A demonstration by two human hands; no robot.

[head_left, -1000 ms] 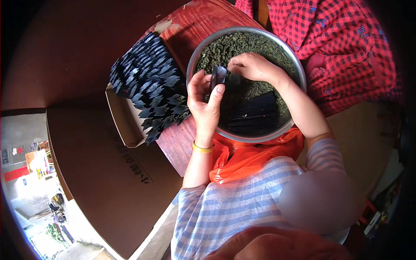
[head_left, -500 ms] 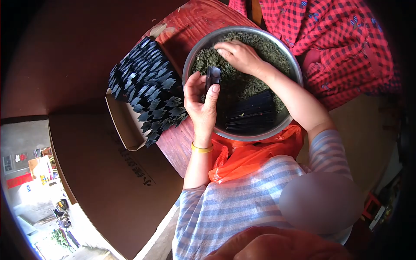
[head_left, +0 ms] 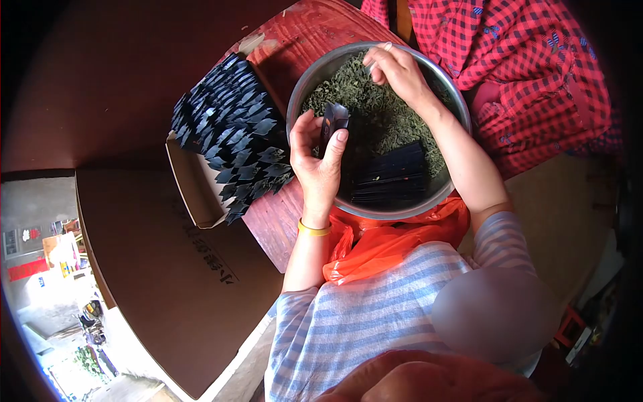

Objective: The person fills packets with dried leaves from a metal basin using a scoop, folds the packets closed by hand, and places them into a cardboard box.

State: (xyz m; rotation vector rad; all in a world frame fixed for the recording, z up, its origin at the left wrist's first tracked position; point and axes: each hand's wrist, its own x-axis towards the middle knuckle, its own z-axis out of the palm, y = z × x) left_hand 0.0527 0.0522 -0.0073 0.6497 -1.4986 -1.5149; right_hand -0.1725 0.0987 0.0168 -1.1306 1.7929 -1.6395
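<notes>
My left hand point(head_left: 316, 157) holds a small black packet point(head_left: 334, 124) upright, its top end open, over the left side of a metal basin point(head_left: 295, 98). Dried, shredded green leaves point(head_left: 385, 114) fill much of the basin. Above its far rim, my right hand point(head_left: 400, 74) is raised with the fingers curled in; whatever they hold, if anything, is hidden. A stack of flat black packets point(head_left: 392, 173) lies on the leaves at the near side of the basin.
Left of the basin, many black packets with pointed ends point(head_left: 231, 127) stand in rows in a cardboard tray point(head_left: 191, 187). A red wooden table point(head_left: 295, 33) bears them. An orange plastic bag point(head_left: 402, 238) lies below the basin. Red checked cloth point(head_left: 522, 80) hangs at right.
My right hand has lifted from the leaves and moved right and toward the far rim, fingers now curled. My left hand still holds the packet, slightly shifted in view.
</notes>
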